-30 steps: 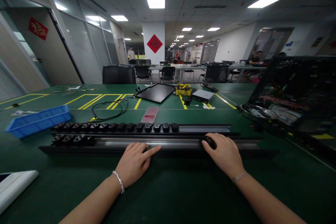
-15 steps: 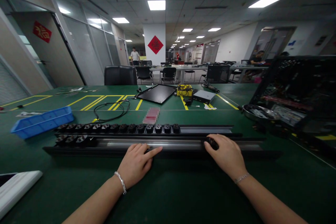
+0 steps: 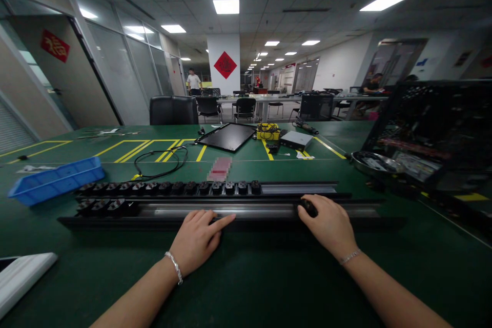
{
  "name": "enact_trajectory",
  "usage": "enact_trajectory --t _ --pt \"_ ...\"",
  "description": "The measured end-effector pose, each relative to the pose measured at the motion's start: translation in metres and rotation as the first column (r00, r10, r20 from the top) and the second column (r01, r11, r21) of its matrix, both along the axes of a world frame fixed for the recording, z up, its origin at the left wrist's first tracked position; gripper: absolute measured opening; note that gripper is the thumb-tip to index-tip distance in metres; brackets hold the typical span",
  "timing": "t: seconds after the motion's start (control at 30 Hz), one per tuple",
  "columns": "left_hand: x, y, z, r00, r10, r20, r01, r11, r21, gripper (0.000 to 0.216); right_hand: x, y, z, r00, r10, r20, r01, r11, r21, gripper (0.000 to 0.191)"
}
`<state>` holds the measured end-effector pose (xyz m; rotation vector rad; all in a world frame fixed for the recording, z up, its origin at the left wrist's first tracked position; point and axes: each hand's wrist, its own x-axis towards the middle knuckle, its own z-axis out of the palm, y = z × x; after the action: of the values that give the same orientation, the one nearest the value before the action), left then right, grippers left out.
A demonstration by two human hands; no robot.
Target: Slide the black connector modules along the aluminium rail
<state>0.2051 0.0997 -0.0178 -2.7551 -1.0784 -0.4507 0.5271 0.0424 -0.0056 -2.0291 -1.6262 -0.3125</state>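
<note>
A long black rail (image 3: pixel 253 211) lies across the green table in front of me, with a second rail (image 3: pixel 300 188) just behind it. Black socket modules (image 3: pixel 169 187) fill the left part of the rear rail, and three more (image 3: pixel 102 207) sit at the left end of the near one. My left hand (image 3: pixel 198 238) rests on the near rail's front edge, index finger stretched along it and the other fingers curled. My right hand (image 3: pixel 328 225) lies on the same rail further right, fingertips pinched on a small black module (image 3: pixel 308 207) in the channel.
A blue tray (image 3: pixel 54 178) sits at the left and a white device (image 3: pixel 21 279) at the near left corner. A coiled black cable (image 3: pixel 159 163), a black panel (image 3: pixel 228 136) and a yellow box (image 3: pixel 269 132) lie further back. An open computer case (image 3: pixel 430 133) stands at the right.
Neither hand has moved on the rail. Only the camera view shifted slightly.
</note>
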Motion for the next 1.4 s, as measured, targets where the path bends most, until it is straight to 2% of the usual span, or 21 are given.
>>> enact_trajectory --t 0.53,1.4 --pt "-0.0009 0.0012 -0.0006 0.999 -0.025 0.029 0.024 0.999 0.034 0.052 0.0011 0.0009 -0.0023 1.000 0.009 0.015 -0.009 0.999 0.032 0.028" --pt "-0.0011 0.0019 -0.0009 1.000 -0.019 0.019 0.018 0.999 0.036 0.051 0.0008 -0.0007 0.0032 0.999 -0.034 -0.038 0.032 0.999 -0.038 0.033"
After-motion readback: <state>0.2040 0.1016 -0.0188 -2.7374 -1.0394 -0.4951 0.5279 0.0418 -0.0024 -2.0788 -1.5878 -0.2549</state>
